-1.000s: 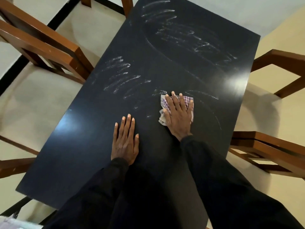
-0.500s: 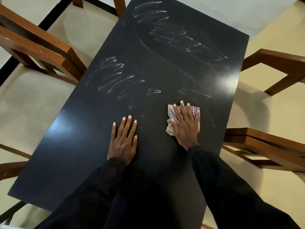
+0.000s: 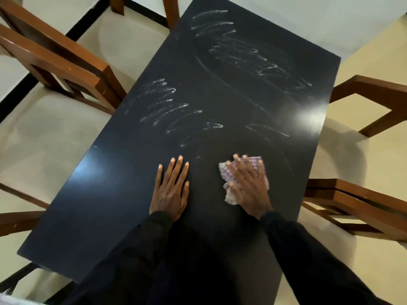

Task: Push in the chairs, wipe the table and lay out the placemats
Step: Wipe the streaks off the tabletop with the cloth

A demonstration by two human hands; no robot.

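2 hands are laid on the black worktop (image 3: 110,194), toward its near short edge. The left hand (image 3: 170,190) is pressed flat on the bare surface about midway between the 2 long edges; its fingers (image 3: 176,172) are held straight and slightly fanned, and nothing is gripped. The right hand (image 3: 248,188), blurred, is laid palm-down on a crumpled checked cloth (image 3: 253,160), nearer the right long edge. Its fingers (image 3: 242,170) are spread wide and straight over the cloth, which is pinned to the worktop and shows past the fingertips and beside the thumb. Black sleeves (image 3: 308,249) are worn on both arms.

White chalky streaks (image 3: 163,104) are seen in a patch by the left long edge, and a larger patch (image 3: 248,53) is spread toward the far short edge; they read as scribbled strokes, not as letters.

4 wooden chairs with cream seats are stood along the long edges: 1 at the far left (image 3: 66,62), 1 at the near left (image 3: 17,221), 1 at the far right (image 3: 374,93) and 1 at the near right (image 3: 356,208).
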